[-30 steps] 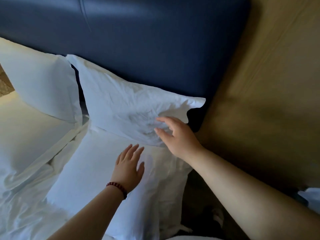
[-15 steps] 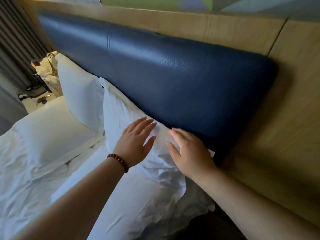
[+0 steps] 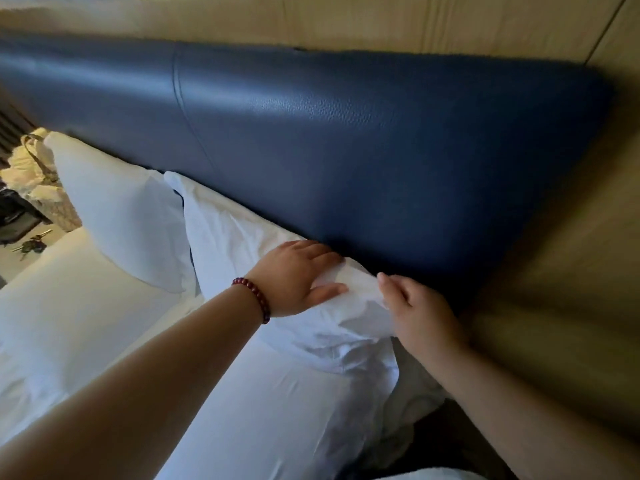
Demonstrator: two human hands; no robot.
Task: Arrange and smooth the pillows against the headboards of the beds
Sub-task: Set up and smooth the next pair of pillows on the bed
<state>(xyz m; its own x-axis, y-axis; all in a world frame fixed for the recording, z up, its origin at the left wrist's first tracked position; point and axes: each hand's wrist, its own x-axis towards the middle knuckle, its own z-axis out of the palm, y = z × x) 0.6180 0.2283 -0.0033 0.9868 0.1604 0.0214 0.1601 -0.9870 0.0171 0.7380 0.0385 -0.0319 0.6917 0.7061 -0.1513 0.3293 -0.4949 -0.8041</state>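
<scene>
2 white pillows stand against the blue headboard (image 3: 346,150). The far pillow (image 3: 114,216) leans upright and looks plump and fairly smooth, so it seems finished. The near pillow (image 3: 235,237) is in place too, its upper edge touching the headboard, but its right end is crumpled and sagging, with creases running down to the corner. The left hand (image 3: 298,278), with a bead bracelet (image 3: 254,297) at the wrist, lies flat on top of that pillow beside the headboard, fingers straight and thumb spread. The right hand (image 3: 419,313) is at the wrinkled corner, fingers bent toward the cloth. I cannot tell whether it pinches the cloth or only touches it. By my judgement the arranging on this bed is mostly done and what is left is smoothing this 1 corner and squaring the flap. The sheet (image 3: 259,393) below is rumpled near the edge, and no other bed is in view.
</scene>
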